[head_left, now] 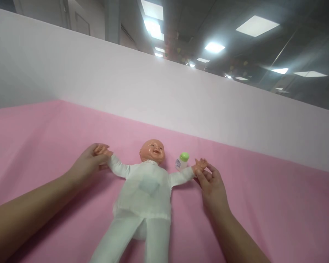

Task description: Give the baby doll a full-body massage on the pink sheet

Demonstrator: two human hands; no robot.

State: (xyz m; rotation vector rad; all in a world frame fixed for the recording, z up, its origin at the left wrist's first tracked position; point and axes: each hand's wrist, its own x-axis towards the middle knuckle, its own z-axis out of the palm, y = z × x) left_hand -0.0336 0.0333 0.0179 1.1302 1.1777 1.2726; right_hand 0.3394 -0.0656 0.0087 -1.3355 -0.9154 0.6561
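Note:
A baby doll in white clothes lies on its back on a pink cloth, arms spread wide. My left hand grips the doll's hand on the left side. On the other side, my right hand holds the doll's other small hand between its fingers. A small white bottle with a green cap stands beside the doll's head, just above the arm that my right hand holds.
A white partition wall rises behind the pink cloth. Above it are ceiling lights and a dark ceiling. The cloth stretches wide to the left and right of the doll.

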